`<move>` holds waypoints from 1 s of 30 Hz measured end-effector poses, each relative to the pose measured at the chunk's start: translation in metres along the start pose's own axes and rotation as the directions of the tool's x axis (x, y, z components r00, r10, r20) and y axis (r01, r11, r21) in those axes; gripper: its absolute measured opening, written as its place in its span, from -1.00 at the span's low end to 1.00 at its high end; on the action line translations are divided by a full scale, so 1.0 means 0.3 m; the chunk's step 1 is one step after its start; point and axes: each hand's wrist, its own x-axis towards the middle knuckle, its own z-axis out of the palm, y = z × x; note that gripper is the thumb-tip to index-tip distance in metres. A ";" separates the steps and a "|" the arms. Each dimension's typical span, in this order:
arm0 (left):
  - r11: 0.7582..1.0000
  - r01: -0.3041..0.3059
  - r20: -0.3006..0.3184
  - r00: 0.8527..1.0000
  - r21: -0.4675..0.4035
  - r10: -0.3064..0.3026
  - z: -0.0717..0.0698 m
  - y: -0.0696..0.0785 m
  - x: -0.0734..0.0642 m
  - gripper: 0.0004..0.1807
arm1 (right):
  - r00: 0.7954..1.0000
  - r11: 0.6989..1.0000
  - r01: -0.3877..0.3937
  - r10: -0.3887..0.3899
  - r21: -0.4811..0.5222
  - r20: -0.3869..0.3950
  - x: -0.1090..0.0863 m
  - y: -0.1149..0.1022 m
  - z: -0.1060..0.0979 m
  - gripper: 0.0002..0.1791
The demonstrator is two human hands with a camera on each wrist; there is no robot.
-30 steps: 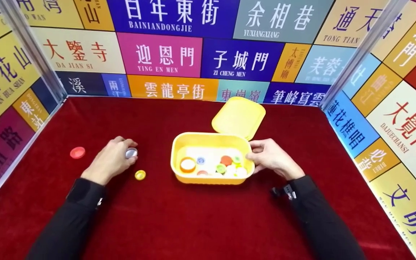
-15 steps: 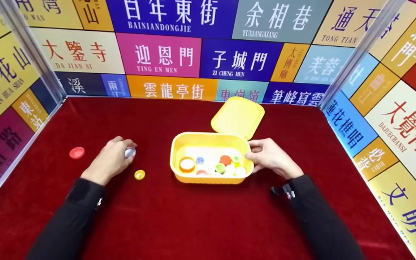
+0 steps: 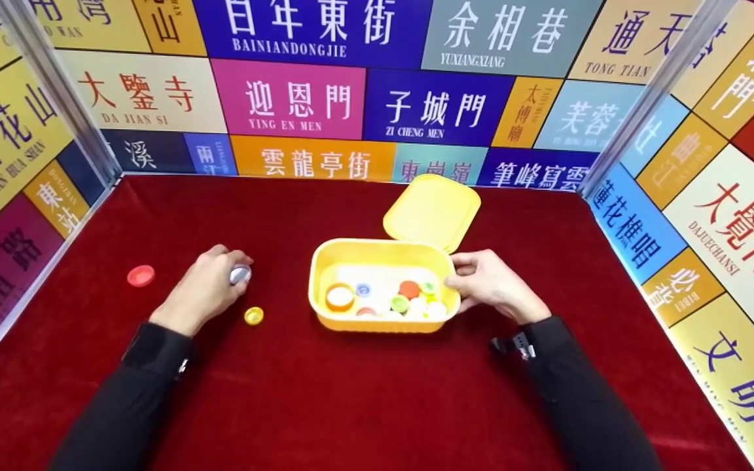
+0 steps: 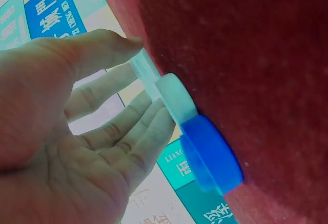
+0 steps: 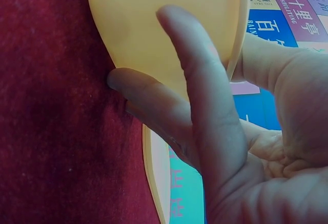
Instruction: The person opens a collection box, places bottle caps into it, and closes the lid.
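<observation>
My left hand pinches a pale grey bottle cap between thumb and fingers, low over the cloth. In the left wrist view, the pinched cap looks whitish and ribbed; a white cap and a blue cap overlap just beyond the fingers, both hidden by the hand from the head view. A yellow cap lies near the left thumb. My right hand grips the right end of a yellow box, fingers against its outer wall. Several coloured caps lie inside.
A yellow lid lies behind the box, close to its rear right corner. A red cap rests left of my left hand. Dark red cloth covers the table, and sign-printed panels enclose its back and sides.
My left hand and the pale cap shift only slightly. The right hand and the box stay where they were.
</observation>
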 end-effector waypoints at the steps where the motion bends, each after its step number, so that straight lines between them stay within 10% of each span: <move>1: 1.000 -0.001 -0.006 1.000 0.005 0.001 0.001 0.006 0.002 -0.65 | 1.000 1.000 0.000 0.000 0.000 0.001 0.000 0.000 0.000 -0.43; 17: 0.982 -0.177 -0.129 0.977 -0.068 0.168 -0.005 0.267 0.093 -0.64 | 1.000 1.000 0.012 -0.011 -0.004 0.012 -0.001 -0.001 0.001 -0.46; 30: 0.940 -0.342 -0.044 0.939 0.018 0.342 0.103 0.425 0.157 -0.65 | 1.000 1.000 0.015 -0.015 0.008 0.007 -0.001 0.003 0.005 -0.48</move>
